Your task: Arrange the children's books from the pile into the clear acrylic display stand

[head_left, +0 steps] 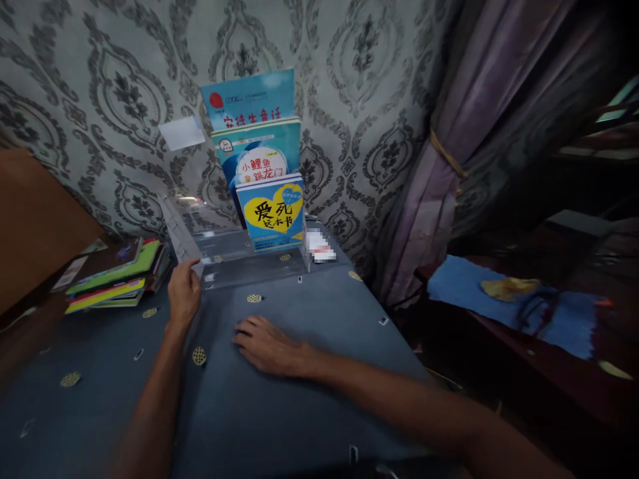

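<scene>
A clear plastic book rack (234, 271) stands on the table against the wall. At its right side, several books rise in steps: a blue one with a yellow heart (274, 214) in front, a teal one (259, 156) behind, and a taller blue one (249, 100) at the back. My left hand (184, 291) is closed at the front edge of the rack's left side panel; some of its fingers are hidden. In front of the rack, my right hand (269, 347) lies palm down on the table, fingers loosely stretched, holding nothing.
A pile of books and booklets (120, 276) lies left of the rack, near a brown cardboard panel (40, 226). The patterned tablecloth (299, 419) ends at the right. Beyond are a tied purple curtain (424, 173) and a blue cloth (464, 286) on a dark red surface.
</scene>
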The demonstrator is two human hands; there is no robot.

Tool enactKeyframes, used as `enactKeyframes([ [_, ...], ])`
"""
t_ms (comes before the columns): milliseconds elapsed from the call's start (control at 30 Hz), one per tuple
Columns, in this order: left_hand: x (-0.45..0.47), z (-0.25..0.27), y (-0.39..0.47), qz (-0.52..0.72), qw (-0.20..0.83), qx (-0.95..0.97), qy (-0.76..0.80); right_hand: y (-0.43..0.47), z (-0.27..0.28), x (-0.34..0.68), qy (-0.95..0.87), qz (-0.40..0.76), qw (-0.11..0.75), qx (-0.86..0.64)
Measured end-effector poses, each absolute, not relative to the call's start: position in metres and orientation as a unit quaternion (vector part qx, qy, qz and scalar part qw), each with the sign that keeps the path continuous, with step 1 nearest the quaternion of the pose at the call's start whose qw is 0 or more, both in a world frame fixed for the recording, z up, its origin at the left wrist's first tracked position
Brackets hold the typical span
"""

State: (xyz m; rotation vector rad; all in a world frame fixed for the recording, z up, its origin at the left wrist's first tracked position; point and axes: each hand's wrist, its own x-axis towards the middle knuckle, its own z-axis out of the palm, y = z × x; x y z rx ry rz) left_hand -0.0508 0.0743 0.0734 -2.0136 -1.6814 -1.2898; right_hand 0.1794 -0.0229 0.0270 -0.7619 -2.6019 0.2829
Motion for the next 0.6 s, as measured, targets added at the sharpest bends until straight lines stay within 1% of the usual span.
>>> enactKeyframes([
  [300,-0.071,0.061,0.074,-0.407,0.141,-0.682,-0.591,-0.021,0.029,0.183,-0.935,0.12,0.21,-0.259],
  [500,-0.072,0.066,0.072,-0.371,0.16,-0.683,-0.608,-0.021,0.023,0.184,-0.93,0.121,0.236,-0.255],
  [600,-0.076,0.07,0.071,-0.373,0.183,-0.662,-0.624,-0.018,0.018,0.183,-0.926,0.125,0.253,-0.251],
])
